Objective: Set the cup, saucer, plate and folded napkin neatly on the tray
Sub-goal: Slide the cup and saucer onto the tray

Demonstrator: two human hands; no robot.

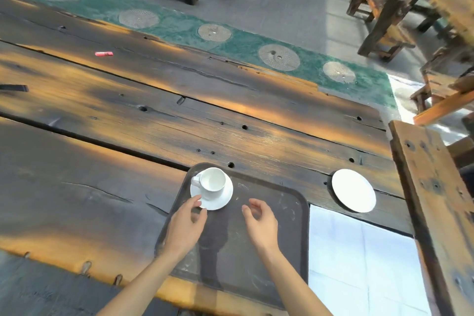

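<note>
On tray [269,251]: cup [212,179] on saucer [218,201], left grip [185,226] released, touching saucer rim.

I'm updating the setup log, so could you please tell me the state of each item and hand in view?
cup: upright, empty, on the saucer
saucer: on the tray's far left corner
tray: flat on the table
plate: empty, on the table beside the tray
left hand: open, fingertips at the saucer's rim
right hand: open, empty

I can read no text anywhere; the small pink packet [104,53] on the surface [102,187] is too blurred.
</note>
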